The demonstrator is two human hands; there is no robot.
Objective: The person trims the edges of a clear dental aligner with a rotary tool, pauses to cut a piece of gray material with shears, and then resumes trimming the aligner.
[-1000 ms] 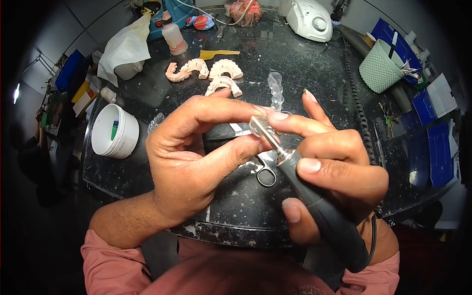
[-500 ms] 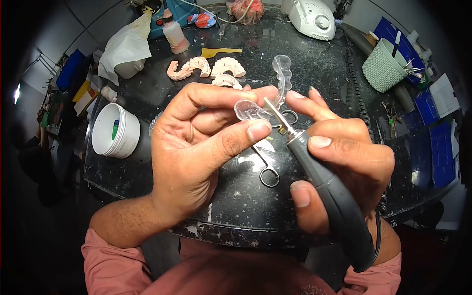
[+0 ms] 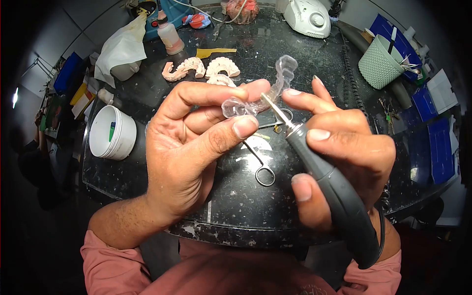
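Maybe left hand [image 3: 179, 147], pinching clear tray [image 3: 234, 106], gets poked if black tool [image 3: 339, 196], gripped by right hand [image 3: 361, 142] beside it, slips.

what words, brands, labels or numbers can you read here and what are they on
Nothing reads clearly.
Shirt: faint lettering at the bottom edge, too blurred and cut off to read.
White box: any marks around its dial are too small.
Handpiece: no lettering visible.
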